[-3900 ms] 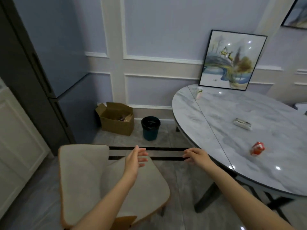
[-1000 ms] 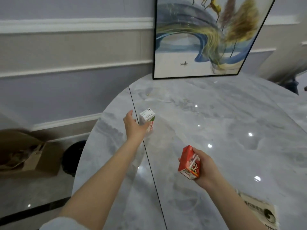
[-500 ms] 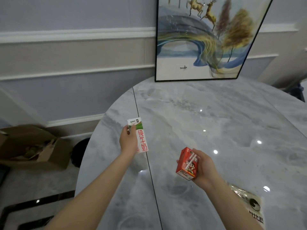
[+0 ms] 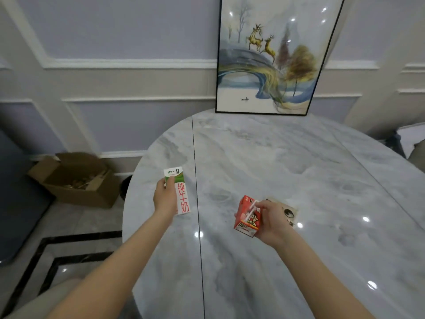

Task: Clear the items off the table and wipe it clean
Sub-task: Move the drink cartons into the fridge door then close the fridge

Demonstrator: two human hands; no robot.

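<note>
Since the earlier frame, both cartons have been carried nearer to the body, and the view has been drawn back so that more of the floor is shown. A white and green milk carton [image 4: 178,191] with red lettering is held upright above the table [image 4: 287,171], near its left edge; the grip of the left hand [image 4: 166,198] is closed round its left side, with the thumb laid on the green band. A red drink carton [image 4: 248,216] is held tilted above the table, right of the dark seam; the grip of the right hand [image 4: 273,223] is closed round it from the right. A flat printed packet [image 4: 290,214] lies on the table, partly hidden behind the right hand. A framed picture [image 4: 273,56] is stood at the far edge of the table against the panelled wall. An open cardboard box [image 4: 76,179] is set on the floor to the left, with a dark bin [image 4: 125,187] partly seen beside it.
</note>
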